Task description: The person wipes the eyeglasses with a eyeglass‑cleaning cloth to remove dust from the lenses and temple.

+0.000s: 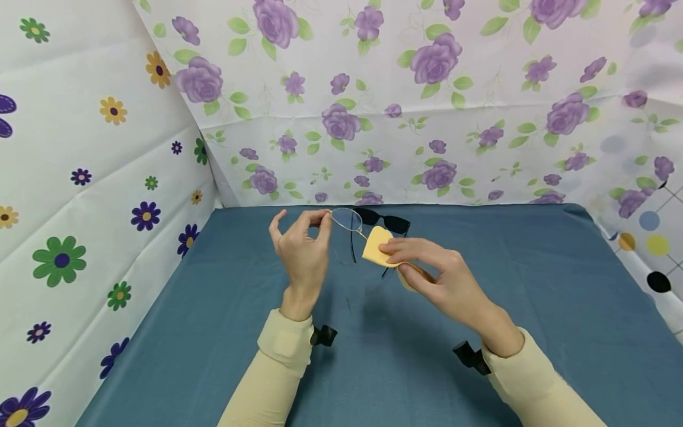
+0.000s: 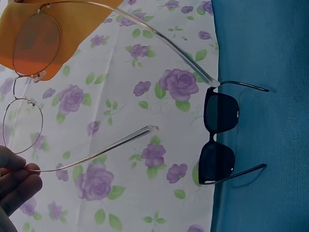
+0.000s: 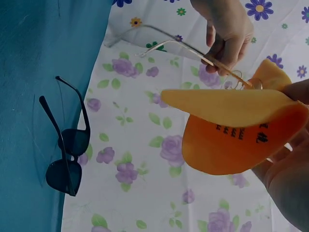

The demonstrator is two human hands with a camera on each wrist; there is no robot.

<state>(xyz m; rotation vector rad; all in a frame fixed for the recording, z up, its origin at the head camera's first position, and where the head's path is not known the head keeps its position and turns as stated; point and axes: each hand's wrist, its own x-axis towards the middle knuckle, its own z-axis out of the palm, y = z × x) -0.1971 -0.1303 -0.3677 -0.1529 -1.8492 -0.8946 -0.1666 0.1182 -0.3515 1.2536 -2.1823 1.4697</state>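
Note:
Thin wire-framed glasses are held up above the table. My left hand pinches them at one hinge between thumb and fingertips; in the left wrist view the fingers grip that corner, with both temples unfolded. A yellow cloth is in my right hand, folded around the other lens. The left wrist view has the cloth behind that lens. Dark print shows on the cloth in the right wrist view, where its flaps hide part of the glasses.
Black sunglasses with unfolded temples lie near the far edge of the blue-covered table, behind the hands. Floral sheets hang behind and at the left side.

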